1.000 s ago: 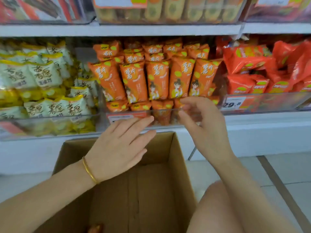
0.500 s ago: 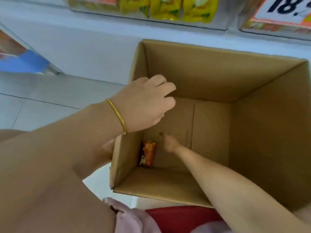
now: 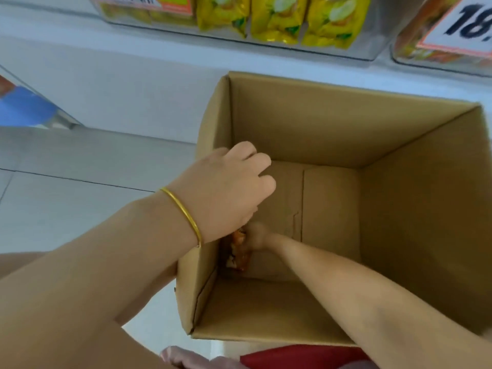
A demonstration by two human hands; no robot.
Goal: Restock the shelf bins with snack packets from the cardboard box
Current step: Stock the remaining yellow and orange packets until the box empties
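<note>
An open cardboard box (image 3: 346, 97) stands on the floor below the shelf. A single orange snack packet (image 3: 239, 258) lies at its bottom, in the near left corner. My right hand (image 3: 257, 235) reaches deep inside and its fingers close on the packet's upper end. My left hand (image 3: 226, 190), with a gold bangle at the wrist, sits on the box's left wall with fingers curled over the rim. The left hand hides the packet's top.
A clear shelf bin (image 3: 372, 49) of yellow snack packets (image 3: 277, 20) hangs above the box. At the top right is another bin with a price tag (image 3: 468, 22). Grey floor tiles (image 3: 66, 209) spread to the left. Red fabric (image 3: 292, 358) shows at the bottom edge.
A second ago both hands were at the orange packets in the shelf bin. The view dropped to the box, the left hand took the rim, and the right hand reached the packet.
</note>
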